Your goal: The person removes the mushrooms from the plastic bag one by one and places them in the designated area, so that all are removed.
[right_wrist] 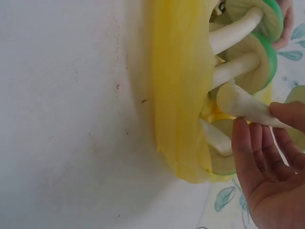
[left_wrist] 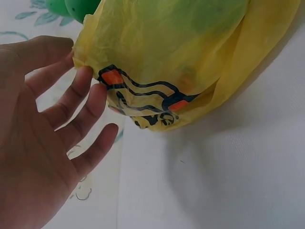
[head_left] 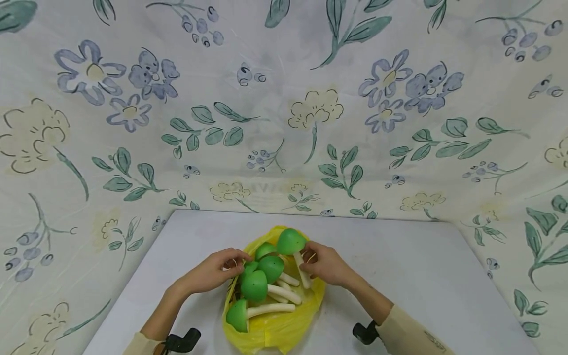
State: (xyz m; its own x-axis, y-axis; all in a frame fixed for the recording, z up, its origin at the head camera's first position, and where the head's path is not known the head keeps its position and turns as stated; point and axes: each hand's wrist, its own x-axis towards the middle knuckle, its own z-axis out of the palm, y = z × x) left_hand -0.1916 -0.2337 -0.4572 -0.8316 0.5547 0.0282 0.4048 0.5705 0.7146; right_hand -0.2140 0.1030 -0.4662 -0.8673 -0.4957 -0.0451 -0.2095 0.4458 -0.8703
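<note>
A yellow plastic bag (head_left: 284,335) lies spread on the white table, its mouth around several toy mushrooms with green caps and white stems. My right hand (head_left: 327,264) pinches the stem of one mushroom (head_left: 290,241) at the bag's far right, its cap up and raised over the others. In the right wrist view, thumb and fingertips (right_wrist: 240,129) meet on that white stem (right_wrist: 248,107). At the bag's left rim, my left hand (head_left: 219,270) pinches the thin plastic between thumb and fingers. Beside it, another mushroom (head_left: 255,286) lies with its stem pointing right.
Nearest the front of the bag lies a mushroom (head_left: 237,315) on its side. The white table (head_left: 399,276) extends around the bag. Behind and at both sides hangs a flower-printed cloth (head_left: 266,98). Dark camera mounts (head_left: 184,340) are strapped at both wrists.
</note>
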